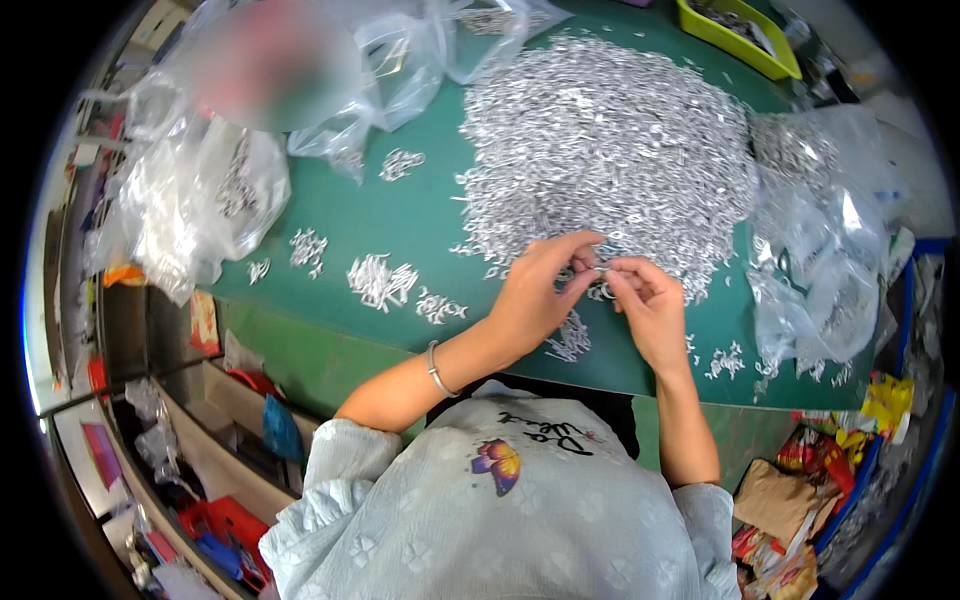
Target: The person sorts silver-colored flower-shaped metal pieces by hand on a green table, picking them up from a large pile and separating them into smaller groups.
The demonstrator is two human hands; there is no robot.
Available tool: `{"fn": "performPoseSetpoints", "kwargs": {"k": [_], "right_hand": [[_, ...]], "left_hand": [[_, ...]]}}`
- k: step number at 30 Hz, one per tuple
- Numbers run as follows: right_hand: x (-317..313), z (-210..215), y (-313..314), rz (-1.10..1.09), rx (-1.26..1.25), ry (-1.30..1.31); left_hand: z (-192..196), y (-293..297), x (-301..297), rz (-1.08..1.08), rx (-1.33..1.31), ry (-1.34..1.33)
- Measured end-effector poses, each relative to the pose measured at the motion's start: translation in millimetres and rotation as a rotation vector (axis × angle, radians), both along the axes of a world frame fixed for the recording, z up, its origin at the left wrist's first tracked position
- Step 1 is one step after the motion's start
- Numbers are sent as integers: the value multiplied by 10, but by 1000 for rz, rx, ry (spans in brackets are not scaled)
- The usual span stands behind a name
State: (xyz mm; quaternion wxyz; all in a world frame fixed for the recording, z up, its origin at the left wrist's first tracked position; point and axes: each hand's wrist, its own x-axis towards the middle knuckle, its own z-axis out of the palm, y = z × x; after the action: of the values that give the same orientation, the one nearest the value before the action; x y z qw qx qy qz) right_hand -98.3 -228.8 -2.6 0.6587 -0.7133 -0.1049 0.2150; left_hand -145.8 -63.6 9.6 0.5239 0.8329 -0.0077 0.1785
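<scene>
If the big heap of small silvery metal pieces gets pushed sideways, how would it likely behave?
The heap would probably slump and spread, since it is loose pieces with strays already scattered on the green table. Each piece looks thin and light: both hands pinch one by fingertips.

A small workshop for hand sorting or assembly is shown. A green worktable (400, 215) is covered at twelve o'clock by a large heap of small silvery metal parts (610, 140), with clear plastic bags (200, 190) at ten o'clock. A yellow bin (735, 38) is seen at one o'clock, its contents possibly more parts.
</scene>
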Motion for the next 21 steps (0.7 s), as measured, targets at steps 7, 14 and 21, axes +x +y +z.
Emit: {"fn": "performPoseSetpoints", "kwargs": {"k": [7,14,21], "right_hand": [[-48,504,-515,-195,-281,-493],[-25,314,-2700,-1243,-475,-456],[237,-640,-4472,-1350,-810,-135]], "left_hand": [[40,8,27,-8,107,-2],[-33,89,-7,7,132,63],[-74,43,-51,-4,145,114]]}}
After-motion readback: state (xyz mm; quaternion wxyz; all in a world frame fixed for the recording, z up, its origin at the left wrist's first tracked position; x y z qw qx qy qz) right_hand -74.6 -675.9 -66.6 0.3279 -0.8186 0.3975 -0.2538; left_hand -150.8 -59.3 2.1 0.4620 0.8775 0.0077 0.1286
